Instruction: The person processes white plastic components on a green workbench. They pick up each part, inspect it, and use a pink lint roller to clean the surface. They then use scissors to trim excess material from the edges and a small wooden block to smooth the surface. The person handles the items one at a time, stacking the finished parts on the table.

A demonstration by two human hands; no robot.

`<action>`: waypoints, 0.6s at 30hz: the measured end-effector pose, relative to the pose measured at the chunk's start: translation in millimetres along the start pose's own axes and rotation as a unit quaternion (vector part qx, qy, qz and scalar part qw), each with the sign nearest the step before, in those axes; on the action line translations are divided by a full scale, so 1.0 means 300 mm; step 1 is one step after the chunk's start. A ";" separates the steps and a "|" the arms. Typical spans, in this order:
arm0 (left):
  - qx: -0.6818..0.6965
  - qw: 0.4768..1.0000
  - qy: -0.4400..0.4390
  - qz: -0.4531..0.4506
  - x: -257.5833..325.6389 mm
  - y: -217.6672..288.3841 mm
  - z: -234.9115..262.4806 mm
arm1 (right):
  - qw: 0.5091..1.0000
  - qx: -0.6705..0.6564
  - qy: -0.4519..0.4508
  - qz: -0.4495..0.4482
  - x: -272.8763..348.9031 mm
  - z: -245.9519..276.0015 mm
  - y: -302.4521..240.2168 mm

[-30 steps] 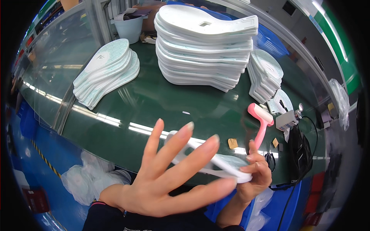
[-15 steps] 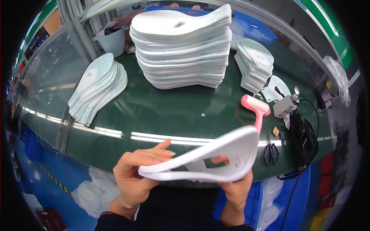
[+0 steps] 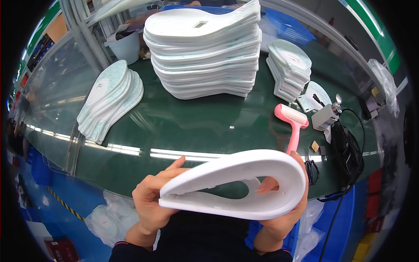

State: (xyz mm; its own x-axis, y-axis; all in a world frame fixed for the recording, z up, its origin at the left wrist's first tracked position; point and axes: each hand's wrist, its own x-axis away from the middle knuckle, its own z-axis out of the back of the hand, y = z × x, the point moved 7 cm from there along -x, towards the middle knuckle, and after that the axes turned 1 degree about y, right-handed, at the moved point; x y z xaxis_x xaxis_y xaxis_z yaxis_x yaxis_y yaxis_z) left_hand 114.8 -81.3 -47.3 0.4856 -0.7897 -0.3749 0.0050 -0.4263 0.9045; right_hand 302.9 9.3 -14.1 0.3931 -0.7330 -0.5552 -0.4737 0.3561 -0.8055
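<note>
A white foam insole [image 3: 244,170] is bent double into a loop just in front of me, above the near edge of the green table [image 3: 192,126]. My left hand [image 3: 150,203] pinches its two free ends together on the left. My right hand [image 3: 283,209] cups the folded bend on the right, with fingers inside the loop. A tall stack of the same white insoles [image 3: 203,48] stands at the table's far middle.
A fanned pile of pale green-patterned insoles [image 3: 109,102] lies on the left, a smaller pile [image 3: 288,70] at the far right. A pink hand roller [image 3: 293,124] lies right of centre, beside a small tool [image 3: 325,115], black cable and scissors [image 3: 312,168]. A white bucket [image 3: 126,46] stands behind.
My left hand, spread open a second ago, has closed on the insole. The insole has been folded over into a loop and held with both hands.
</note>
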 end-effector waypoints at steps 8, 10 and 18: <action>-0.232 0.966 -0.076 -0.088 -0.046 -0.067 -0.012 | 0.992 0.115 -0.012 0.042 0.032 -0.039 -0.012; -0.232 0.966 -0.072 -0.088 -0.054 -0.062 -0.021 | 0.990 0.137 -0.020 0.040 0.029 -0.038 -0.025; -0.217 0.970 -0.051 -0.097 -0.059 -0.018 0.003 | 0.993 0.114 0.027 0.011 0.042 -0.005 0.016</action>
State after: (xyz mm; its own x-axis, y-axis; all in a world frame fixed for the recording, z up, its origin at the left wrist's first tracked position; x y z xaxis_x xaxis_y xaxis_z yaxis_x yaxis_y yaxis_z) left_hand 105.3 -65.3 -45.8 0.3502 -0.7613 -0.5456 0.4657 -0.3639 0.8067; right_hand 304.5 0.8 -24.5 0.3393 -0.7515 -0.5658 -0.2875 0.4899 -0.8230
